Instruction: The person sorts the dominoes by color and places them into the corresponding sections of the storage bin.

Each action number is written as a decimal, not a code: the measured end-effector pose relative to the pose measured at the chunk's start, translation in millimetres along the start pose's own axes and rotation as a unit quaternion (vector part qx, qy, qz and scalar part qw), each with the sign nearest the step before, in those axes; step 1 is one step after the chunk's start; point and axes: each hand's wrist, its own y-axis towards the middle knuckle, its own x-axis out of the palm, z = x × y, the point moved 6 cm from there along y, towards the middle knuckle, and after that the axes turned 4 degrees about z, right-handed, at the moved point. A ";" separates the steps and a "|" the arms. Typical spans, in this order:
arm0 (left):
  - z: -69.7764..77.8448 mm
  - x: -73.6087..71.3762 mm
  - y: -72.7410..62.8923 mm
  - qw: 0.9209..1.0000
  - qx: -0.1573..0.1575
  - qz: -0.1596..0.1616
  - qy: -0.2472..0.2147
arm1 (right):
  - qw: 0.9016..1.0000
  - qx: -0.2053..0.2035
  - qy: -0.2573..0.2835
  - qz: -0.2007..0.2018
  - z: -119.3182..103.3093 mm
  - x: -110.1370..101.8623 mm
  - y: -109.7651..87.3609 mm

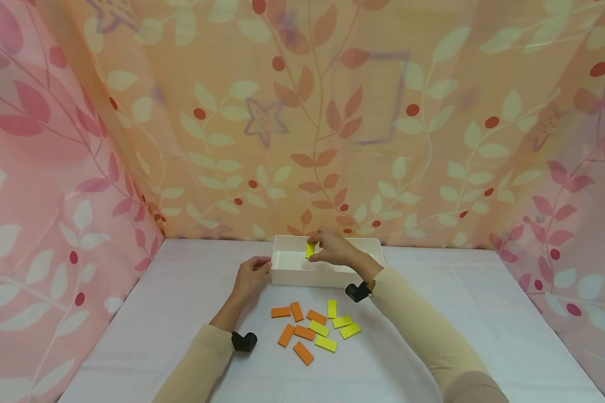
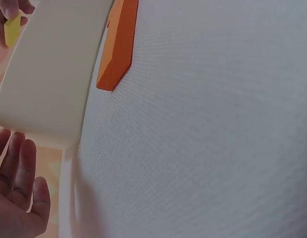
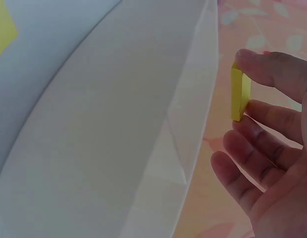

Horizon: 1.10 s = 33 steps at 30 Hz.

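My right hand pinches a yellow rectangular block between thumb and fingers, upright above the white open box. The right wrist view shows the same yellow block held by its ends. At the box's left end, my left hand has its fingertips right at the wall; in the left wrist view its fingers are fairly straight beside the box corner. In front of the box lie several orange blocks and several yellow blocks, loosely scattered on the white table.
The white-covered table reaches back to a floral curtain, with pink floral curtains along both sides. A black wrist device sits on the left wrist, and another black device on the right.
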 end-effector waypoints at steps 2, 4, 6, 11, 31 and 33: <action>0.4 0.0 -0.3 1.000 0.001 0.000 0.001 | 1.000 -0.003 -0.004 0.000 -1.2 6.1 2.9; 1.1 -0.1 -0.8 1.000 0.002 0.000 0.005 | 1.000 -0.004 -0.001 -0.001 -3.7 11.0 5.2; 1.6 -0.4 -1.5 1.000 0.003 0.000 0.007 | 1.000 -0.009 0.004 0.000 -7.5 14.9 7.6; 2.1 -0.7 -2.3 1.000 -0.002 -0.001 0.010 | 1.000 -0.007 0.015 -0.002 -11.2 25.8 17.3; 5.1 -0.5 -1.7 1.000 0.009 -0.007 0.006 | 0.997 -0.012 -0.074 -0.035 -19.2 58.9 53.2; 4.4 0.1 -1.1 1.000 0.010 -0.008 0.007 | 0.996 -0.011 -0.083 -0.039 -19.6 62.1 56.0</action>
